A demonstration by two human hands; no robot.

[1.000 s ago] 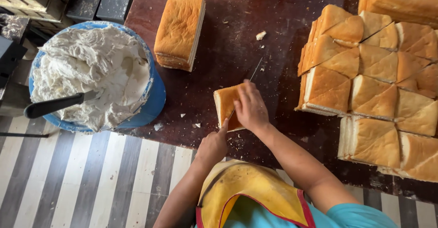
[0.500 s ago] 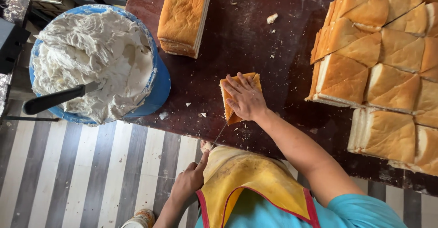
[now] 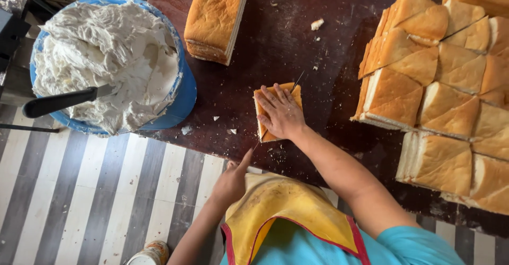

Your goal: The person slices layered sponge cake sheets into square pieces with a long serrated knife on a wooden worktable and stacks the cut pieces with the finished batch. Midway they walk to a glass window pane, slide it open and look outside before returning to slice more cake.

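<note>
My right hand [image 3: 281,111] lies flat on a small square stack of bread slices [image 3: 265,135] on the dark wooden table [image 3: 297,26], pressing it down. My left hand [image 3: 232,181] is at the table's near edge, closed on the handle of a thin knife [image 3: 298,78] with the forefinger stretched along it. The blade runs diagonally through the bread under my right hand, and its tip pokes out on the far side.
A blue tub [image 3: 183,92] of white cream with a black-handled spatula [image 3: 58,101] stands at the left. A whole loaf [image 3: 214,15] lies behind the bread. Several cut bread pieces [image 3: 435,84] are piled at the right. A striped floor [image 3: 106,190] lies below.
My left hand drew the knife back toward me and then pushed it forward again through the bread. My right hand stayed pressed on the slices.
</note>
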